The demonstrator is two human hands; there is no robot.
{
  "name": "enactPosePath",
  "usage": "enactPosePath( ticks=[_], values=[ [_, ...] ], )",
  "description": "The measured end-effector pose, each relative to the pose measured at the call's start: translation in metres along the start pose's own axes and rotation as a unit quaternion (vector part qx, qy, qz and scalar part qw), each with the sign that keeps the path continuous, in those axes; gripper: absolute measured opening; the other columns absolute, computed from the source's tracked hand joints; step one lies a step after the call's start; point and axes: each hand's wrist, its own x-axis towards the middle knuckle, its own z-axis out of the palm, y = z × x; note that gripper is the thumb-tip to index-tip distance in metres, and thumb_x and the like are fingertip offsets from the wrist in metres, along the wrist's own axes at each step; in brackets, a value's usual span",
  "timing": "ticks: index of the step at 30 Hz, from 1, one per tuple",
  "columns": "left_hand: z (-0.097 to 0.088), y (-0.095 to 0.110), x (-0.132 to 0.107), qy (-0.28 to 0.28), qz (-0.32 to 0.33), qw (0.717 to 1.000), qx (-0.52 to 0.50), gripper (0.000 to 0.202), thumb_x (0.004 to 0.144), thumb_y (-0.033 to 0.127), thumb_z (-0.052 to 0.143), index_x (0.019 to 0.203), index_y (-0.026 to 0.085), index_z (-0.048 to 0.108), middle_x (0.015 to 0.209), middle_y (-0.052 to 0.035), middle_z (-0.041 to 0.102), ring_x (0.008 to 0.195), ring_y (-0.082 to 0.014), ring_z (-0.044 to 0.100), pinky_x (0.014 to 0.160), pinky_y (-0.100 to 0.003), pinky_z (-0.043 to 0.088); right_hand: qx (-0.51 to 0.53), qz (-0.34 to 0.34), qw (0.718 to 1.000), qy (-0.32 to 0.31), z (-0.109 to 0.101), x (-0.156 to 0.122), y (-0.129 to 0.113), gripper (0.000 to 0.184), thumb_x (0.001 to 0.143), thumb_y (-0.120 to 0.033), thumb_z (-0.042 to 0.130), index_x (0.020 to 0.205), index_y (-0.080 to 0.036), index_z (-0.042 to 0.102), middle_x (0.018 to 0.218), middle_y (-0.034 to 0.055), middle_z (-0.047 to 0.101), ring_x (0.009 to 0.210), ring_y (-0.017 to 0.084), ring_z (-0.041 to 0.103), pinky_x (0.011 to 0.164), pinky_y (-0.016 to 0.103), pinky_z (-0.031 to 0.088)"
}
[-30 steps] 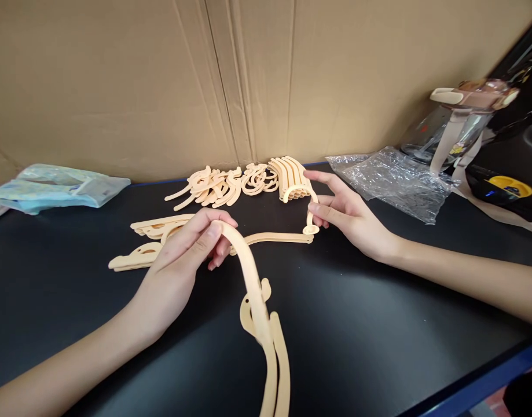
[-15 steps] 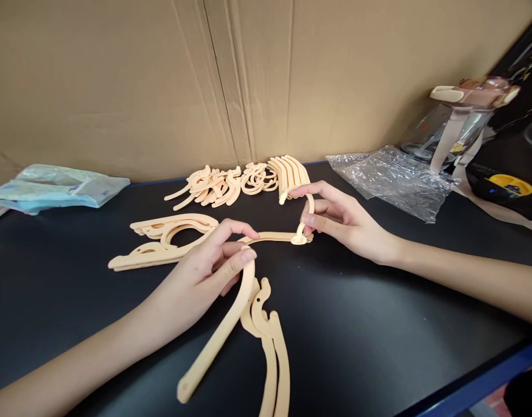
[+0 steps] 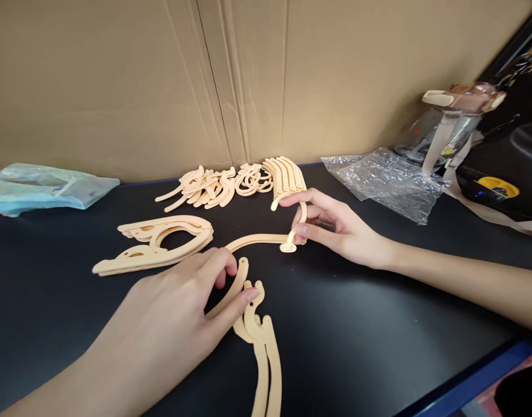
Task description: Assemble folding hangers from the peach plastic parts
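Between thumb and fingers my right hand (image 3: 330,229) pinches a beige plastic hanger hook (image 3: 303,214), its flat round end hanging down. Just behind that round end lies a curved hanger arm (image 3: 261,238) on the table. My left hand (image 3: 183,307) hovers low over a single curved hanger arm (image 3: 237,282), thumb and curled fingers apart on either side of it; its lower end is hidden under the hand. The thumb tip comes close to, or touches, a pair of hanger arms (image 3: 261,336) lying nearest me.
Stacked folded hanger pieces (image 3: 183,223) lie left on the black table (image 3: 356,330). Behind are piled hooks (image 3: 250,178), small curved parts (image 3: 205,185) and a row of arms (image 3: 285,174). Clear plastic wrap (image 3: 387,182), a strapped bottle (image 3: 443,127) and a light-blue packet (image 3: 48,188) stand around.
My left hand has slid down and toward me from the single arm's upper end, its thumb parting from the fingers. My right hand still holds the hook, its round end slightly shifted off the arm behind.
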Motion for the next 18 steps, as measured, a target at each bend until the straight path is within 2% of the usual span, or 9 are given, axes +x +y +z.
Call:
enactPosePath(
  ticks=[3,7,9,13,18],
  values=[
    [-0.001,0.005,-0.002,0.028,0.013,0.998,0.049,0.026,0.097,0.039,0.045,0.076,0.024,0.050,0.062,0.0036,0.058,0.038,-0.0135,0.056,0.032,-0.023,0.033,-0.017,0.001,1.000,-0.014,-0.001,-0.001,0.000,0.028,0.095,-0.016,0.058,0.123,-0.014,0.056,0.083,-0.0015,0.068,0.076,0.011,0.067,0.076,0.026,0.053],
    [0.002,0.007,-0.003,0.012,0.029,0.999,0.042,0.022,0.097,0.030,0.040,0.077,0.025,0.049,0.063,0.0049,0.058,0.038,-0.0116,0.056,0.035,-0.022,0.039,-0.062,0.018,0.997,-0.035,-0.002,-0.001,-0.002,0.015,0.095,-0.021,0.059,0.106,-0.014,0.067,0.082,0.0016,0.071,0.076,0.013,0.066,0.071,0.027,0.050],
    [0.003,0.008,-0.003,0.016,0.039,0.998,0.043,0.019,0.096,0.028,0.040,0.078,0.025,0.046,0.064,0.0060,0.056,0.038,-0.0104,0.054,0.035,-0.021,0.039,-0.079,0.023,0.995,-0.048,-0.003,-0.001,-0.003,0.015,0.095,-0.023,0.059,0.098,-0.014,0.070,0.082,0.0029,0.072,0.076,0.014,0.066,0.070,0.028,0.049],
    [0.006,0.010,-0.005,0.040,0.069,0.994,0.078,0.019,0.099,0.022,0.032,0.082,0.025,0.041,0.065,0.0058,0.055,0.039,-0.0104,0.054,0.036,-0.022,0.038,-0.090,0.006,0.995,-0.047,-0.003,-0.002,-0.004,0.016,0.095,-0.023,0.059,0.095,-0.014,0.072,0.083,0.0040,0.073,0.076,0.015,0.066,0.070,0.028,0.048],
    [0.012,0.010,-0.008,0.081,0.096,0.983,0.132,0.018,0.105,0.021,0.029,0.092,0.022,0.043,0.066,0.0045,0.058,0.045,-0.0135,0.061,0.042,-0.024,0.041,-0.102,-0.016,0.994,-0.029,-0.003,-0.002,-0.004,0.014,0.095,-0.022,0.061,0.091,-0.015,0.072,0.086,0.0038,0.072,0.077,0.014,0.062,0.071,0.028,0.047]
  ],
)
